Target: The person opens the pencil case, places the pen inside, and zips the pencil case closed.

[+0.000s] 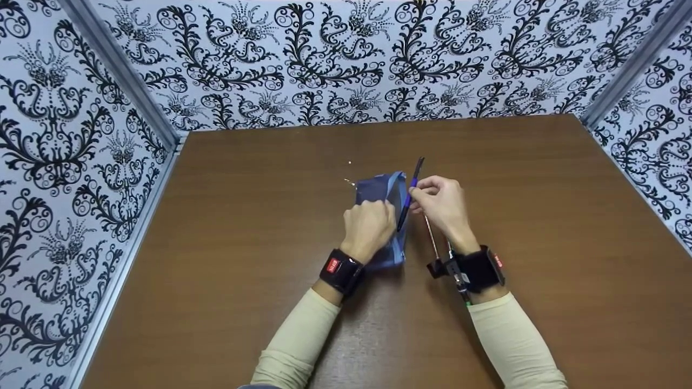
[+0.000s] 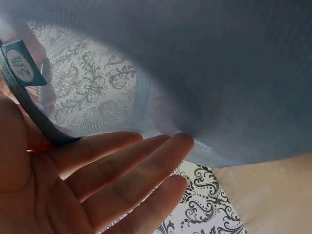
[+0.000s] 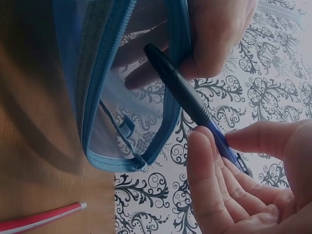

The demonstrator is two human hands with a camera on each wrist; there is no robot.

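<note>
A blue mesh zipper pouch (image 1: 373,189) is held up by my left hand (image 1: 370,224), which grips its rim. In the left wrist view the fingers (image 2: 131,175) lie along the outside of the mesh, and a small fabric tag (image 2: 22,66) hangs at the rim. The pouch's zipper (image 3: 105,83) is undone and its mouth gapes toward my right hand (image 1: 443,205). That hand pinches a blue and black pen (image 3: 185,92) between thumb and fingertips. The pen's black end overlaps the pouch's mouth in the right wrist view.
A red-and-white striped pencil (image 3: 44,218) lies on the brown wooden table (image 1: 243,216), below the right hand. Patterned wall panels (image 1: 357,59) stand behind the table and at both sides. Each wrist wears a black strap (image 1: 341,272).
</note>
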